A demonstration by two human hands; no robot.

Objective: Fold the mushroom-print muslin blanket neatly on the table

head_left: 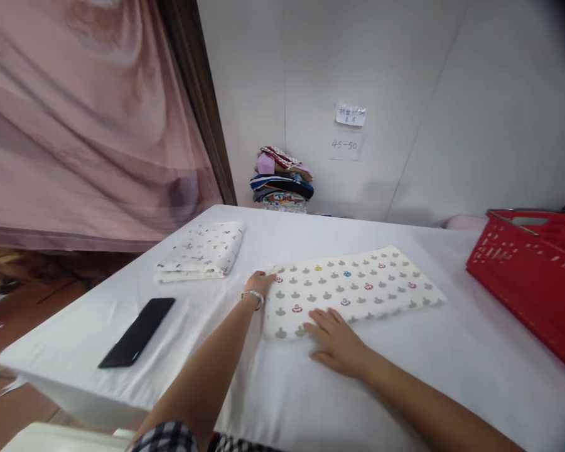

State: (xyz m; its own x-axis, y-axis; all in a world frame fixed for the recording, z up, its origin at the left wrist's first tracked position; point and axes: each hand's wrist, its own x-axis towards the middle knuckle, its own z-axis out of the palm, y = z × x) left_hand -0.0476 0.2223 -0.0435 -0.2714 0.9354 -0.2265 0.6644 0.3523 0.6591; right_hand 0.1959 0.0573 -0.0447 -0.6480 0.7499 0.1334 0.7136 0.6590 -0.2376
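Observation:
A folded white cloth (358, 285) with grey, red, yellow and blue pacifier-like prints lies flat on the table in front of me. At its left edge, my left hand (260, 286), with a bracelet on the wrist, has its fingers closed on the far left corner; the fingertips show only in part. My right hand (336, 342) rests palm down along the near edge, fingers spread and stretched over the fabric. A second folded white cloth (202, 250) with small dark prints sits apart, to the left of my left hand.
A black phone-like slab (139, 331) lies on the white-covered table (193, 370) at left. On the right stands a red plastic basket (522, 282). Behind the far edge is a stack of folded fabrics (282, 182). A pink curtain (89, 125) hangs at left.

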